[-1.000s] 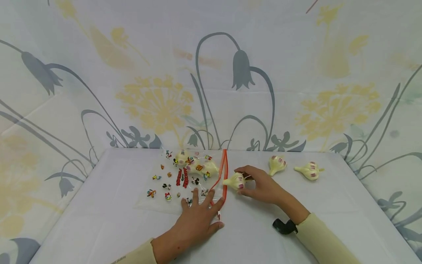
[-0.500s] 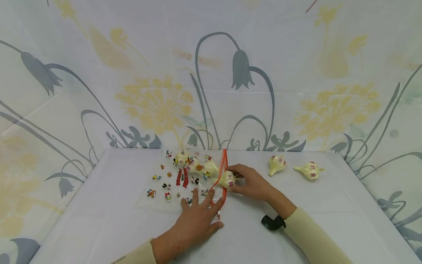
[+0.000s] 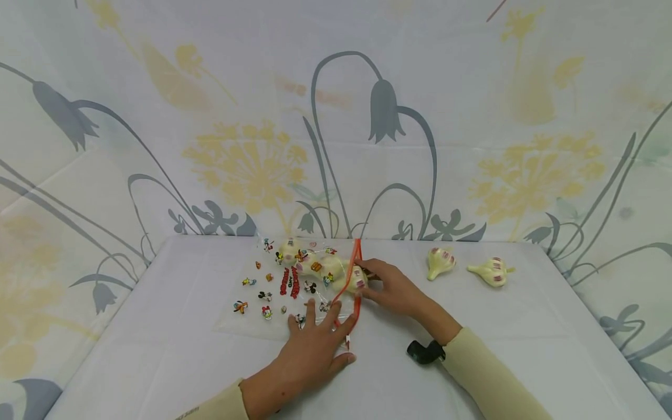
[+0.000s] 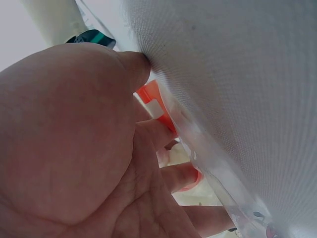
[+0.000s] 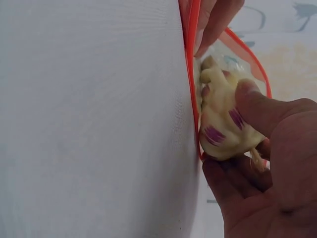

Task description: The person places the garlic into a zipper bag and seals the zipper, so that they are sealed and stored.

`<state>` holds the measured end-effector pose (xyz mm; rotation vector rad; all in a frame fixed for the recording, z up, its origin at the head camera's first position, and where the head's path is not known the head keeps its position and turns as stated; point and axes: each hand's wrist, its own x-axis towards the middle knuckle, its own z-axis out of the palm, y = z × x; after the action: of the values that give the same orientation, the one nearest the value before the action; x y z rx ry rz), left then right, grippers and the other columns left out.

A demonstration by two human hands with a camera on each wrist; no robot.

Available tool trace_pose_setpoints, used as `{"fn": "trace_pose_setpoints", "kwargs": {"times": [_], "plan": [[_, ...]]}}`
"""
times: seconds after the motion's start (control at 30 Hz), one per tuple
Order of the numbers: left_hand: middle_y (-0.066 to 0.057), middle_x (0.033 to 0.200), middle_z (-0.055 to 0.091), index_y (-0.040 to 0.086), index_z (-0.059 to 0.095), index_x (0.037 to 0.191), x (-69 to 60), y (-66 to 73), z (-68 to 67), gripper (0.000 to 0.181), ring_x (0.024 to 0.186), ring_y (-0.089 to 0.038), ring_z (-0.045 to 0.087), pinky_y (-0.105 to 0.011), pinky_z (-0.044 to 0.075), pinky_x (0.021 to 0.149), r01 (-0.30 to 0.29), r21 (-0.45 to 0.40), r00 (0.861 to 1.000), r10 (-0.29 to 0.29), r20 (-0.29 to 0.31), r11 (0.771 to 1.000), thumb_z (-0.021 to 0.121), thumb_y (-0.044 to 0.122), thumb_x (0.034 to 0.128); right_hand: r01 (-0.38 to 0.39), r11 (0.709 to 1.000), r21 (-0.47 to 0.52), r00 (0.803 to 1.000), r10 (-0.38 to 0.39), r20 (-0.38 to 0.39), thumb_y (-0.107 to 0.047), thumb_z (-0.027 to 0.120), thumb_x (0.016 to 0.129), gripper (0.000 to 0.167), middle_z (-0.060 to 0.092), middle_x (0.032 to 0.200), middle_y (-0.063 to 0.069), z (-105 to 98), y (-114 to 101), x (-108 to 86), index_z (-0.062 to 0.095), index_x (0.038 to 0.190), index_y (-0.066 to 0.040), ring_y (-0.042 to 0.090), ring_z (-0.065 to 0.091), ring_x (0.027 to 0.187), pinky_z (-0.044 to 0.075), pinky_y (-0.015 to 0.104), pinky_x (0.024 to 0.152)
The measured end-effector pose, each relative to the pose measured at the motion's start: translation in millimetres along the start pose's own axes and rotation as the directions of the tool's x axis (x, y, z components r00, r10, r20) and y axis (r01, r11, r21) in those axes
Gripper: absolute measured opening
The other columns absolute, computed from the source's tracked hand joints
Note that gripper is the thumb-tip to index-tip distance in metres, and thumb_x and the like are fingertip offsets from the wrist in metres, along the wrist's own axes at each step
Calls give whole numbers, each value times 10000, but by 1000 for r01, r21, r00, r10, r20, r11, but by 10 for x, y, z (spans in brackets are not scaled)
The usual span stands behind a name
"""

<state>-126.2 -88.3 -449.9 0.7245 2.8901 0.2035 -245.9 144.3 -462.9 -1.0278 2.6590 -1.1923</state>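
Observation:
A clear printed bag (image 3: 273, 291) with an orange-red edge (image 3: 358, 306) lies flat, several garlic bulbs (image 3: 290, 251) inside it. My left hand (image 3: 310, 353) rests with spread fingers on the bag's lower right part, by its mouth. With thumb and fingers, my right hand (image 3: 394, 289) grips a garlic bulb (image 3: 359, 279) at the bag's mouth. In the right wrist view that purple-marked bulb (image 5: 223, 116) sits between the two orange edges (image 5: 192, 79) of the opening, my right hand (image 5: 277, 163) around its root end.
Two more garlic bulbs (image 3: 441, 262) (image 3: 494, 272) lie on the white table (image 3: 525, 326) right of the bag. A patterned cloth (image 3: 336, 146) hangs behind the table. A black device (image 3: 426, 352) is at the right wrist.
My right hand has moved left with its garlic bulb, from just outside the bag's edge into the opening. The left hand has stayed where it was.

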Motion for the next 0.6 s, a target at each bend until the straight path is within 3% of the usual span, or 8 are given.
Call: {"fn": "trace_pose_setpoints", "kwargs": {"times": [0.23, 0.37, 0.6], "plan": [[-87, 1700, 362, 336, 434, 1632, -11, 12, -22, 717, 1484, -626, 311, -864, 370, 967, -18, 9, 1000, 19, -12, 1000, 613, 631, 1004, 20, 1000, -10, 1000, -20, 19, -155, 667, 1059, 562, 578, 1434, 159, 24, -43, 29, 482, 1562, 18, 302, 657, 1226, 530, 476, 1057], [-94, 1696, 370, 333, 439, 1630, -14, 15, -23, 713, 1477, -630, 318, -865, 373, 962, -23, 13, 1000, 23, -15, 1000, 612, 629, 1005, -4, 1000, -29, 1000, 5, 24, -165, 616, 1088, 549, 558, 1454, 157, 49, -44, 38, 454, 1580, 17, 280, 641, 1236, 518, 485, 1067], [-97, 1689, 379, 334, 441, 1628, -9, 12, -23, 714, 1470, -632, 328, -864, 380, 954, -24, 22, 999, 24, -21, 999, 613, 631, 1003, -11, 997, -78, 1000, 11, 4, -126, 625, 1070, 518, 572, 1418, 128, 88, -44, 72, 493, 1556, -6, 227, 626, 1216, 526, 457, 1059]]}}
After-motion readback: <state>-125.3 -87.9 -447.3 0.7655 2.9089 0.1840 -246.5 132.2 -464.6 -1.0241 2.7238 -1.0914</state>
